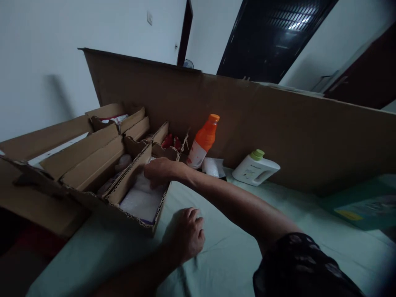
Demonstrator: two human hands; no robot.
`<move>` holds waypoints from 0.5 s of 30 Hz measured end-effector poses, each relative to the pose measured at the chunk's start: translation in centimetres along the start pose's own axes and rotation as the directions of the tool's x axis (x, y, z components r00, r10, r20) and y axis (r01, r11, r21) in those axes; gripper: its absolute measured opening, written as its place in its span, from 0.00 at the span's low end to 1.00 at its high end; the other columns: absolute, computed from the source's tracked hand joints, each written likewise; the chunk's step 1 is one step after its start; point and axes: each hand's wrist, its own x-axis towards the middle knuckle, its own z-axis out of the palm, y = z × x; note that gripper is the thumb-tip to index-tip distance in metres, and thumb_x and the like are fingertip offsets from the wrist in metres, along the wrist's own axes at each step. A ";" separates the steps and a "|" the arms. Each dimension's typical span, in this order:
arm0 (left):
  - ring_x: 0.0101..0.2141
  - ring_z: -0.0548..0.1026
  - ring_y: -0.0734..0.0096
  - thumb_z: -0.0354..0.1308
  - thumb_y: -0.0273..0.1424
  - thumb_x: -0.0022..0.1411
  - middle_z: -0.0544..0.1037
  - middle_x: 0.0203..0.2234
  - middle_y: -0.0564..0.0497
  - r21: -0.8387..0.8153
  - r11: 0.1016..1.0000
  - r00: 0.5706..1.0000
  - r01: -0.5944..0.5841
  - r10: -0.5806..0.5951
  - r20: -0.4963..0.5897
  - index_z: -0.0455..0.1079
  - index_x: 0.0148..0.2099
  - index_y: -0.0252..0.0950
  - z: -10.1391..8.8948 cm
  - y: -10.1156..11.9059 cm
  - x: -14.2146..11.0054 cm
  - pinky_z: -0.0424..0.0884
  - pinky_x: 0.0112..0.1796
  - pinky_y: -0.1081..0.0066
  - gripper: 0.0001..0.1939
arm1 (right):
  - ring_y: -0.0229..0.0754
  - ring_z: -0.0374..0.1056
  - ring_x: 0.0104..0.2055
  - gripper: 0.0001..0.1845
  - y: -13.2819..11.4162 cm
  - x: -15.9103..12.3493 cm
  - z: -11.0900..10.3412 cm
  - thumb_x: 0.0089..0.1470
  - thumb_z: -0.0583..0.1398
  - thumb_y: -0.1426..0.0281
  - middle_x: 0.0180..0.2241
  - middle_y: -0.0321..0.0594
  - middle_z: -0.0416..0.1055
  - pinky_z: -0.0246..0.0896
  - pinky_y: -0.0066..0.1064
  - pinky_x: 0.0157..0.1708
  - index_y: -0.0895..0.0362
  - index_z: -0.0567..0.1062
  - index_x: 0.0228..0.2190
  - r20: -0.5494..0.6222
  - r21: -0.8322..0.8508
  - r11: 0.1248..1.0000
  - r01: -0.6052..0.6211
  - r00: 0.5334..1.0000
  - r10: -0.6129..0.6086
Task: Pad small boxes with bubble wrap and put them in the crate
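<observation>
My right hand (158, 171) reaches left across the green sheet (235, 255) into the nearest compartment of a cardboard divider box (93, 165). Its fingers are curled down over a white plastic packet (140, 200) that lies in that compartment. My left hand (185, 235) rests on the sheet just outside the box's near corner. Its fingers are curled under, and I see nothing in them. The other compartments hold pale items, and something red (171, 142) sits in the far one.
An orange bottle (202, 142) leans against a tall cardboard sheet (278, 123) behind the box. A small white packet (213, 167) and a white jug with a green cap (255, 168) lie beside the bottle. A green printed package (365, 204) lies at the right.
</observation>
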 end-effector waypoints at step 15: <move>0.39 0.79 0.68 0.52 0.26 0.66 0.81 0.37 0.49 0.223 0.974 0.887 0.035 0.073 -0.457 0.75 0.43 0.38 -23.9 4.4 -4.9 0.75 0.44 0.69 0.10 | 0.40 0.72 0.35 0.17 4.4 -4.4 -1.8 0.59 0.60 0.61 0.37 0.44 0.80 0.52 0.27 0.28 0.61 0.82 0.40 -0.331 0.110 0.993 -0.045 0.940 0.079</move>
